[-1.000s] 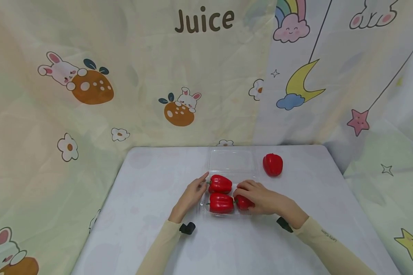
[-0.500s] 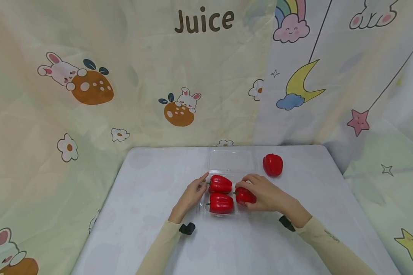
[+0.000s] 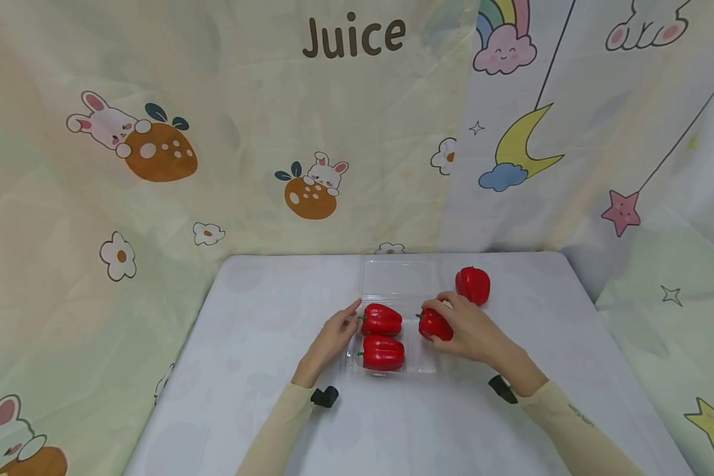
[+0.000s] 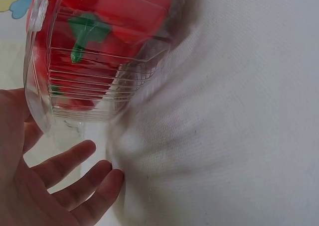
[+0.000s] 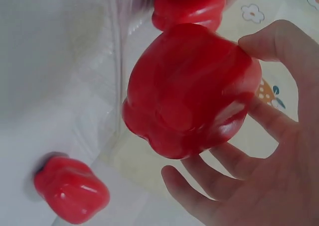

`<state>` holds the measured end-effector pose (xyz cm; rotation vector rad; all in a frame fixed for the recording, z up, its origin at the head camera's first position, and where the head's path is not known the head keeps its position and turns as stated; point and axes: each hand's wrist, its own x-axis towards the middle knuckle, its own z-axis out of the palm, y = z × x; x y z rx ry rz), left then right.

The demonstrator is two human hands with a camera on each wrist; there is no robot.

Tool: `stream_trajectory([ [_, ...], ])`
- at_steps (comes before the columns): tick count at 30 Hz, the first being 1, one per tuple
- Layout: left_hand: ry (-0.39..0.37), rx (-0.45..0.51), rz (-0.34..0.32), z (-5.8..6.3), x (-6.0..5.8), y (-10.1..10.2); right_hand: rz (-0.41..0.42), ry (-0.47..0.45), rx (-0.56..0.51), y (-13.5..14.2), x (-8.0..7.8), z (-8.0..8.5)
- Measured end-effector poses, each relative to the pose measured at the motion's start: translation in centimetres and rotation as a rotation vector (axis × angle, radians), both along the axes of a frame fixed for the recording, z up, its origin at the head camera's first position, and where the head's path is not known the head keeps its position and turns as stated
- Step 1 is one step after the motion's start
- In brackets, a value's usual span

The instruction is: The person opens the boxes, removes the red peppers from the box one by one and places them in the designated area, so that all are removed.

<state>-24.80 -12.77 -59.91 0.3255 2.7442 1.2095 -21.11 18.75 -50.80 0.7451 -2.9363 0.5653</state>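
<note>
My right hand (image 3: 475, 332) grips a red bell pepper (image 3: 434, 324) above the right half of a clear plastic clamshell box (image 3: 419, 362). In the right wrist view, thumb and fingers hold this pepper (image 5: 192, 94) by its sides. Two more red bell peppers lie on their sides in the box's left half, a rear one (image 3: 382, 319) and a front one (image 3: 383, 353), green stems to the left. At the box's left wall, my left hand (image 3: 333, 338) has its fingers extended; in the left wrist view its index finger lies partly hidden behind the clear rim.
The box's transparent lid (image 3: 400, 277) lies folded back behind it. Another red bell pepper (image 3: 473, 285) stands on the white table (image 3: 262, 317) at the back right, close behind my right hand. A printed cloth (image 3: 238, 132) hangs along the table's far edge.
My right hand has lifted the bell pepper out of the box's front right area and moved it backward and to the right. The left hand has stayed in place.
</note>
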Motion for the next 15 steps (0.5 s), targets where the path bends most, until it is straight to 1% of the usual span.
stream_trajectory([
  [9,0.002,0.003,0.003,0.1,0.1,0.0,-0.104,-0.001,-0.012,1.2,-0.3,-0.7],
  [15,-0.002,0.004,0.006,0.0,0.0,0.0,-0.146,0.004,-0.048,2.1,-0.4,-0.9],
])
